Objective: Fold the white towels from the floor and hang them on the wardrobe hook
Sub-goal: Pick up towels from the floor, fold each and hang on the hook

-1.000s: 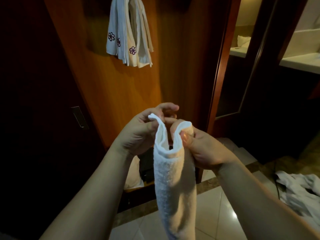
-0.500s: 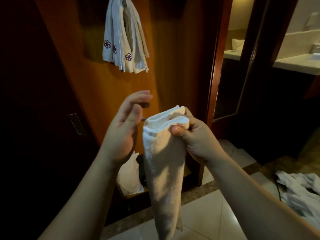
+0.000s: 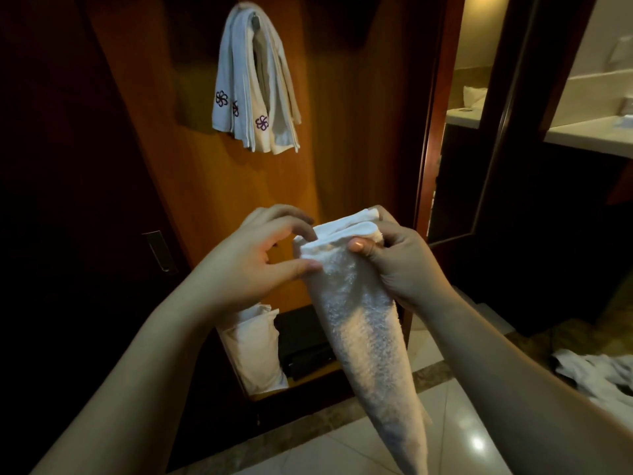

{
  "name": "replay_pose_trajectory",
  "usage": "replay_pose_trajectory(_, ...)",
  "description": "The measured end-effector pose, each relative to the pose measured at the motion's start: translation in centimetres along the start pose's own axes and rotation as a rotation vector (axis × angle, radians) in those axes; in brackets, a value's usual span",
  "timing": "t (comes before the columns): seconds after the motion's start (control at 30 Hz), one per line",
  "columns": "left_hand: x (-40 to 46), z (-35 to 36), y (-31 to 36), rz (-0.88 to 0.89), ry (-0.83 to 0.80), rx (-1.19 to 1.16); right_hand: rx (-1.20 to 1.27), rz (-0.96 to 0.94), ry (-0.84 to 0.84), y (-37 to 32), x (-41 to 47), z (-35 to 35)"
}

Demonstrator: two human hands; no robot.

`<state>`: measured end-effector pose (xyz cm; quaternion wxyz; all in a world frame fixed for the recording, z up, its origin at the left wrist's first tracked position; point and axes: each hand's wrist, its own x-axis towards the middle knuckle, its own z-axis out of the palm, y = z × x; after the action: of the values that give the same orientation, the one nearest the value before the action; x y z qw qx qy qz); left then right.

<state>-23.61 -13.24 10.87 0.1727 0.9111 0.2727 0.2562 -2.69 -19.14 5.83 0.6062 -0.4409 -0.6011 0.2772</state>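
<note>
The right hand [image 3: 400, 262] is curled round the folded top of a white towel [image 3: 363, 323], its thumb pressed on the front of the fold. The left hand [image 3: 253, 265] is held at nine o'clock of that fold, fingers bent over the top edge and thumb laid against the front; the edge is pinched between them. The towel is held in mid-air before the wardrobe, hanging from the two hands down toward five o'clock, over the tiled floor [image 3: 455, 437].

The wardrobe panel [image 3: 342, 132] fills the space behind. At twelve o'clock from the hands, a bunch of hung towels [image 3: 255, 87] with purple flower marks is draped over a hook [image 3: 256, 18]. At four o'clock, at the frame's edge, a crumpled white towel heap [image 3: 596, 375] lies on the floor. At six o'clock of the left hand, a white pouch [image 3: 253, 351] is stood at the wardrobe's foot, beside a dark box [image 3: 305, 344]. A metal handle [image 3: 159, 250] is seen at nine o'clock.
</note>
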Motion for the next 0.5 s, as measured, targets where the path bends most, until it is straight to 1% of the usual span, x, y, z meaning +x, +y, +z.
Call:
replay_pose_trajectory(0.1, 0.1, 0.0, 0.5, 0.026, 0.003, -0.042, -0.006, -0.005, 0.022, 0.0, -0.1, -0.4)
replay_pose_trajectory(0.23, 0.6, 0.2, 0.8, 0.007, -0.060, 0.099, -0.003, -0.015, 0.033, 0.0, -0.5, -0.8)
replay_pose_trajectory(0.3, 0.7, 0.2, 1.0, 0.011, -0.022, 0.134, -0.001, -0.043, 0.023, 0.2, -0.8, -0.8)
replay_pose_trajectory(0.43, 0.4, 0.2, 1.5, 0.027, 0.065, 0.089, 0.005, -0.099, 0.062, 0.5, -1.4, -0.5)
replay_pose_trajectory(0.5, 0.4, 0.6, 1.5, 0.021, 0.106, 0.043, 0.033, -0.085, 0.081, 0.5, -1.4, -0.4)
